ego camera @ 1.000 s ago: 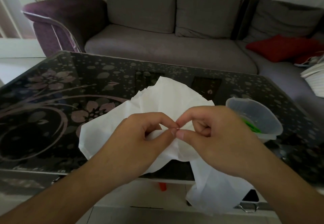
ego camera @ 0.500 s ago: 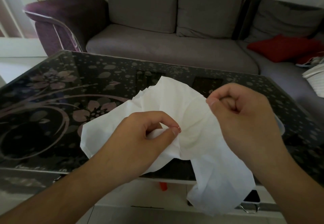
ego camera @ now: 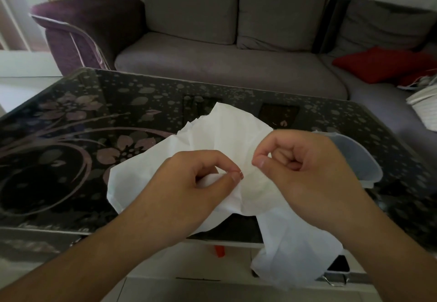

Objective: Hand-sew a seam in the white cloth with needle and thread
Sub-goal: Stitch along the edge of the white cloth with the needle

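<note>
The white cloth [ego camera: 227, 136] lies crumpled on the near part of the dark glass desk [ego camera: 82, 136], and one end of it hangs over the near edge of the desk toward the floor. The left hand [ego camera: 189, 183] pinches a fold of the cloth between thumb and first finger, and at these fingertips a small thin glint shows, which may be the needle or a stitch; it is too small to tell. I think this hand holds the fold firm so that the seam line does not slip. The right hand [ego camera: 302, 167] is just to the right of the left hand, above the cloth, with its fingers curled and thumb pressed to the first finger, as if it pinches something thin. I judge it is the thread or the needle, drawn away from the cloth to pull a stitch tight, but no thread can be seen. A clear plastic tub [ego camera: 354, 157] stands on the desk behind the right hand, near enough for sewing things to be reached. Beyond the desk there is a grey sofa [ego camera: 224, 70] with a red cushion [ego camera: 378, 65]. No brand, label or readable writing is visible anywhere.
</note>
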### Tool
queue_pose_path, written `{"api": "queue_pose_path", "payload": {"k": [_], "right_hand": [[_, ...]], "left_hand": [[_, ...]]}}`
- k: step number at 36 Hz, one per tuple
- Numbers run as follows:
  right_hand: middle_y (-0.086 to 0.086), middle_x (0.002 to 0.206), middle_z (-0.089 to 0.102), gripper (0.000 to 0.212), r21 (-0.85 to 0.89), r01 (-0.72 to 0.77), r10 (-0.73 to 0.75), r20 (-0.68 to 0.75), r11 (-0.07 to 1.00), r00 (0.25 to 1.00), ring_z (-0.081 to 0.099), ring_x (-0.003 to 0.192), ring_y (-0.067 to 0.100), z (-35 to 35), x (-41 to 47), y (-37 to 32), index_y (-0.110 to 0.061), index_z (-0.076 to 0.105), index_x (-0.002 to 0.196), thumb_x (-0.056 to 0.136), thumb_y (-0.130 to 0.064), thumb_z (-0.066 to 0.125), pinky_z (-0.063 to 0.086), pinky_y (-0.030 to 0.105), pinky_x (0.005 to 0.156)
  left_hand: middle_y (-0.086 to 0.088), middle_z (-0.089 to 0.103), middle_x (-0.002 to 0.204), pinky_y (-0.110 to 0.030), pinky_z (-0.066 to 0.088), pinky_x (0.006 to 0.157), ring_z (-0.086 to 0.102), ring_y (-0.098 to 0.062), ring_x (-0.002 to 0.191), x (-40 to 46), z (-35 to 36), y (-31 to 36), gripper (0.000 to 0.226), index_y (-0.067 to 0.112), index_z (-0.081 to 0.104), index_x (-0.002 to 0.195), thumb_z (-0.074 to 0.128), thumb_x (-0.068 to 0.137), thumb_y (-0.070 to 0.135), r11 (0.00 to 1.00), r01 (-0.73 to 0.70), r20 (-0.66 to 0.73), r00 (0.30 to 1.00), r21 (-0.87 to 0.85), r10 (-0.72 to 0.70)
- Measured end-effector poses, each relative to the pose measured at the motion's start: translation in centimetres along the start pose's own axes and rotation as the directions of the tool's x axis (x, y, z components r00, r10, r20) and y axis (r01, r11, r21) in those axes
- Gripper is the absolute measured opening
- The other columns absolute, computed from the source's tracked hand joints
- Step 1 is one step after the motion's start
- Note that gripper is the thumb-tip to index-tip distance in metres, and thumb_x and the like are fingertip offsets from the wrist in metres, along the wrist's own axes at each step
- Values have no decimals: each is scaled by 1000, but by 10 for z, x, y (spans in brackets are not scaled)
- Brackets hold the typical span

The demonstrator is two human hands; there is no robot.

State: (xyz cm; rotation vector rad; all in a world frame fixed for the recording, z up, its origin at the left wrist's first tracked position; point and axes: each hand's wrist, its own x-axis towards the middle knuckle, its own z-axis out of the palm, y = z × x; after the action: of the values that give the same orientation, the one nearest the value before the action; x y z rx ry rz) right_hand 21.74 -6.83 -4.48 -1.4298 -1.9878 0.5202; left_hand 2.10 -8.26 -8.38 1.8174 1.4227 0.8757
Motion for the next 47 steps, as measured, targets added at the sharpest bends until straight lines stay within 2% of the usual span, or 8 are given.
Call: {"api": "queue_pose_path", "payload": {"k": [8, 13, 18, 26, 34, 39, 42, 47], "right_hand": [[2, 63, 61, 16, 122, -118, 149, -286, 985, 947, 54, 55, 13, -6, 3, 6, -29, 69, 87, 96, -16, 66, 44, 10, 49], [1, 53, 50, 25, 157, -64, 61, 23, 986, 998, 46, 46, 6, -4, -1, -8, -40, 65, 111, 96, -19, 67, 41, 12, 46], [-7, 51, 49, 8, 8, 1, -3, 183, 1000, 983, 47, 49, 6, 10, 1, -4, -36, 70, 88, 95, -32, 70, 41, 13, 52], [-35, 61, 54, 18, -60, -64, 70, 95, 996, 993, 56, 67, -13, 8, 1, -1, -32, 65, 82, 100, -28, 64, 36, 7, 60], [-4, 60, 60, 17, 70, -108, 118, -164, 992, 979, 54, 54, 1, 2, 4, 4, -27, 66, 84, 99, -21, 63, 41, 5, 53], [-7, 66, 63, 15, 97, -199, 219, -301, 975, 928, 59, 65, -2, 1, 7, 7, -29, 66, 87, 100, -21, 61, 42, 6, 47], [-4, 61, 62, 13, 89, -191, 207, -230, 978, 951, 59, 61, 5, 1, 5, 4, -35, 66, 96, 101, -24, 61, 40, 6, 45], [-8, 58, 58, 13, 85, -86, 75, 120, 993, 990, 54, 54, 2, 3, 0, -8, -41, 68, 106, 101, -32, 60, 41, 7, 51]], "left_hand": [[29, 72, 95, -2, 45, 75, 65, 7, 95, 0, -1, -1, 12, 44, 75, 94, 63, 95, 47, 1000, -25, -17, 1000, -4, 25], [30, 71, 91, 0, 42, 71, 66, 7, 90, -1, -2, -2, 11, 42, 76, 94, 65, 95, 43, 999, -35, -26, 999, -36, 35], [28, 64, 66, -1, 39, 60, 61, 8, 68, -1, -1, -2, 11, 38, 77, 95, 66, 97, 36, 998, -54, -27, 998, -37, 53], [29, 72, 93, -2, 44, 73, 66, 5, 93, 0, -1, -1, 14, 44, 75, 96, 62, 93, 48, 999, -30, -23, 999, 10, 30], [28, 74, 98, -19, 52, 92, 67, 4, 98, 0, -3, 1, 16, 42, 76, 94, 61, 92, 48, 999, -28, -32, 999, -22, 27], [29, 73, 99, -19, 52, 94, 67, 3, 99, 0, -4, -1, 20, 42, 76, 95, 59, 90, 51, 999, -34, -47, 998, -7, 34], [31, 73, 99, -11, 49, 88, 66, 6, 99, -1, -4, -1, 15, 41, 76, 93, 62, 92, 47, 999, -31, -49, 998, -16, 30], [33, 70, 85, 1, 42, 72, 64, 11, 86, 1, -3, 0, 12, 41, 77, 93, 64, 95, 42, 999, -44, -43, 998, -26, 43]]}}
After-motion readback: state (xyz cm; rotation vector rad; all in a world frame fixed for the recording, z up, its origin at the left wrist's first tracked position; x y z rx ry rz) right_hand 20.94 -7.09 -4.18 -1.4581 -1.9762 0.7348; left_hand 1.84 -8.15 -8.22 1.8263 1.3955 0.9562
